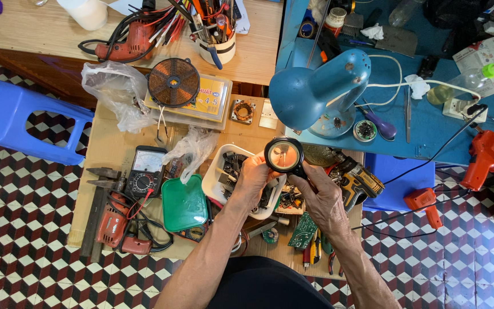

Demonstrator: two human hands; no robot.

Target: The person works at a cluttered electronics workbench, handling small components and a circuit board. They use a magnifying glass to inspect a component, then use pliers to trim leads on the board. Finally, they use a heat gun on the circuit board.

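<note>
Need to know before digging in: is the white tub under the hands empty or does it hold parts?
Holds parts. Dark metal pieces lie inside the white tub, visible beside the left hand; how full, cannot tell.

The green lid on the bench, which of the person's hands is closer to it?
Left. The left hand is just to the right of the green lid, over the white tray. The right hand is farther right, holding the magnifying glass.

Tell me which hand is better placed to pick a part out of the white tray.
Probably the left hand: it rests over the white tray of parts, while the right hand holds the magnifying glass handle.
</note>
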